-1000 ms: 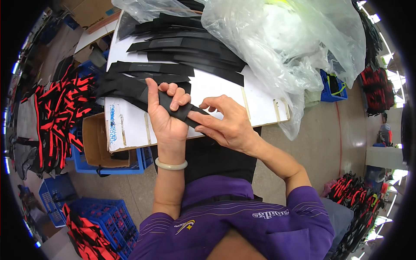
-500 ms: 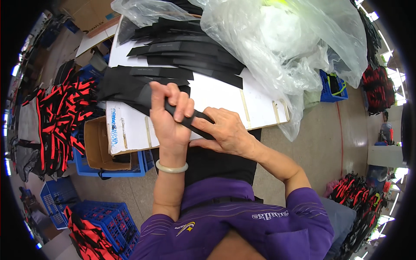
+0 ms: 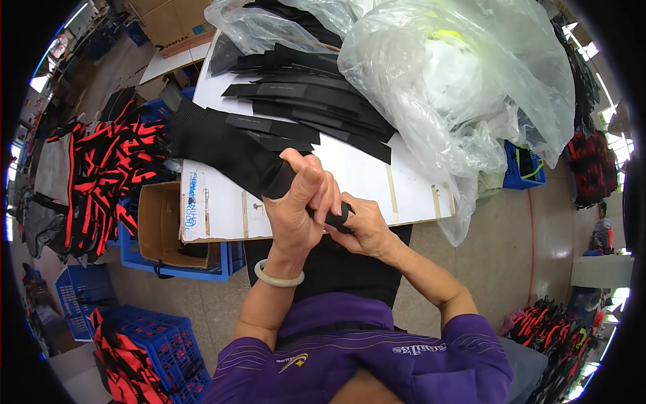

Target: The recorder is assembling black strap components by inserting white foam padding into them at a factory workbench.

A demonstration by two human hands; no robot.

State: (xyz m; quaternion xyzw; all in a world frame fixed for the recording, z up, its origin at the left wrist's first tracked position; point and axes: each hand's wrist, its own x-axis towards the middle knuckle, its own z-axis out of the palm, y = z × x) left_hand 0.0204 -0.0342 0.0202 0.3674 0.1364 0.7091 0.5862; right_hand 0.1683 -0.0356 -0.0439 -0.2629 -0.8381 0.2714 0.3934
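A long black fabric piece [image 3: 225, 148] runs from the table's left side down to my hands, with a wide ribbed end at the far left. My left hand [image 3: 301, 202] is closed around it where it narrows. Just to the right, my right hand [image 3: 363, 225] grips the bunched or rolled end of the same piece, its fingers close to the left hand's. How that end is folded is partly hidden by my fingers. Beyond my hands, several flat black fabric strips [image 3: 316, 94] lie in overlapping rows on the white tabletop [image 3: 363, 178].
A large clear plastic bag [image 3: 457, 87] covers the table's right part and hangs over its edge. An open cardboard box [image 3: 158, 219] rests in a blue crate [image 3: 128, 250] at the left. Red and black pieces [image 3: 101, 182] are heaped beyond it; another blue crate [image 3: 165, 337] stands lower left.
My left hand has turned and moved right and down, close against the right hand. The fabric piece has been drawn along, its broad part now stretching clear of the strips. The view has shifted slightly.
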